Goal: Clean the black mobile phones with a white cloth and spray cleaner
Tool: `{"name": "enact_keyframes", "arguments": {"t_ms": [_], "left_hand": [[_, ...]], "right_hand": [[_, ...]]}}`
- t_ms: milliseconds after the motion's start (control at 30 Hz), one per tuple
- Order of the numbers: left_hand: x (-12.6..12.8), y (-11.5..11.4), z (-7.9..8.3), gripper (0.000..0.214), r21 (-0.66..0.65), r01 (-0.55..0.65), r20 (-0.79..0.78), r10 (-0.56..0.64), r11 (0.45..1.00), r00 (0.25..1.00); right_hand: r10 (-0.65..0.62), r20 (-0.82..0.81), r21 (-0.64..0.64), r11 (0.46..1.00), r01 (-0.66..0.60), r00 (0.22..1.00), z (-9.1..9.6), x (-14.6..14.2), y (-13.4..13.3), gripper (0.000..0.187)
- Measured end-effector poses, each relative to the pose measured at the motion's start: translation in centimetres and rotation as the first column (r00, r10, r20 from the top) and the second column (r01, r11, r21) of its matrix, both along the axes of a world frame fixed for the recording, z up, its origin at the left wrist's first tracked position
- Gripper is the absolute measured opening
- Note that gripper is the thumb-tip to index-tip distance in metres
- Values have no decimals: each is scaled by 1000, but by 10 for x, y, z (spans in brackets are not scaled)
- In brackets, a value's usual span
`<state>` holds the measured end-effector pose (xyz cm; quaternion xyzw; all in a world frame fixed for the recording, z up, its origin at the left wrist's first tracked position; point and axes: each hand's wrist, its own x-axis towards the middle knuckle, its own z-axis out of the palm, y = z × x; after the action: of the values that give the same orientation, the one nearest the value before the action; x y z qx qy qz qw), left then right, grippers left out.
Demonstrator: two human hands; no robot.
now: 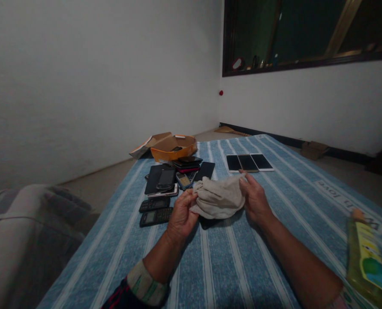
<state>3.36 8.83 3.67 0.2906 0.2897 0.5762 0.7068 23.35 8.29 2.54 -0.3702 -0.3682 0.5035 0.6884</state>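
A crumpled off-white cloth [222, 198] is stretched between my two hands. My left hand [183, 214] pinches its left edge, and my right hand [255, 198] grips the right edge. Under the cloth, a dark object [209, 223] pokes out; most of it is hidden. Two black keypad phones [156, 217] lie just left of my left hand. Beyond them is a pile of phones, including a dark touchscreen phone [166, 178] and a small blue keypad phone [183, 180]. Past my right hand, three phones [249, 163] with pale edges lie side by side, dark screens up.
An open orange cardboard box [174, 150] stands at the far left of the blue striped cloth cover [107, 257]. A bottle of yellow-green liquid [367, 262] lies at the right. Grey draped fabric [33, 240] is at the left, and a window [306, 34] is set in the wall.
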Motion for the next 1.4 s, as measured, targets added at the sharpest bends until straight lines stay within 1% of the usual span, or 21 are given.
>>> {"name": "enact_keyframes", "arguments": {"t_ms": [67,100,167,200,233,267,300,333,467,533,700,800,900,1100,1233,1333,1400], "left_hand": [[1,-1,1,20,1,-13,-20,13,1000,1000],[2,-2,1,21,4,-16,-30,16,1000,999],[3,-3,3,22,14,-25,-44,26,1000,999],[3,-4,4,21,17,-27,-48,28,999,998],[3,-4,4,20,20,-25,-50,26,999,998],[2,-4,5,19,21,-22,-49,23,1000,999],[2,-4,5,18,18,-17,-47,18,1000,999],[1,-4,5,16,12,-12,-44,13,1000,999],[-1,-2,5,14,-21,0,-11,0,1000,1000],[-3,-1,6,15,-11,4,4,-4,1000,1000],[-8,3,5,16,35,-32,-6,33,999,999],[-10,4,5,17,34,-30,-6,30,999,1000],[-10,4,6,19,38,-4,6,4,999,1000],[-9,-3,11,17,46,83,38,-85,996,996],[-7,-8,13,35,40,132,-12,-131,990,991],[-6,-8,11,29,47,146,-69,-142,988,987],[-7,-7,9,25,53,132,-76,-128,990,989]], "right_hand": [[8,202,43,999,-17,979,6,-3,-5,63],[7,317,71,997,-31,949,8,-5,-8,69],[9,518,126,988,-87,855,11,-10,-13,75],[20,593,139,982,-127,805,11,-12,-14,70],[43,647,133,977,-169,761,11,-13,-15,59],[77,678,112,972,-207,731,9,-14,-14,43],[115,682,84,969,-233,722,7,-14,-13,27],[152,661,53,967,-248,735,5,-14,-12,18],[242,422,-23,966,-257,874,-5,-8,-6,25],[267,339,-43,962,-268,902,-8,-5,-4,26],[366,245,-87,931,-355,898,-10,-1,-5,29],[393,216,-101,920,-379,894,-9,2,-4,29],[384,160,-89,923,-374,909,-9,2,-4,29],[346,22,-49,937,-345,938,-7,-1,-3,27],[299,-22,-22,954,-300,954,-5,0,-2,25],[281,-43,-6,960,-281,959,-5,2,0,23],[271,-61,-3,962,-271,961,-6,4,1,22]]}}
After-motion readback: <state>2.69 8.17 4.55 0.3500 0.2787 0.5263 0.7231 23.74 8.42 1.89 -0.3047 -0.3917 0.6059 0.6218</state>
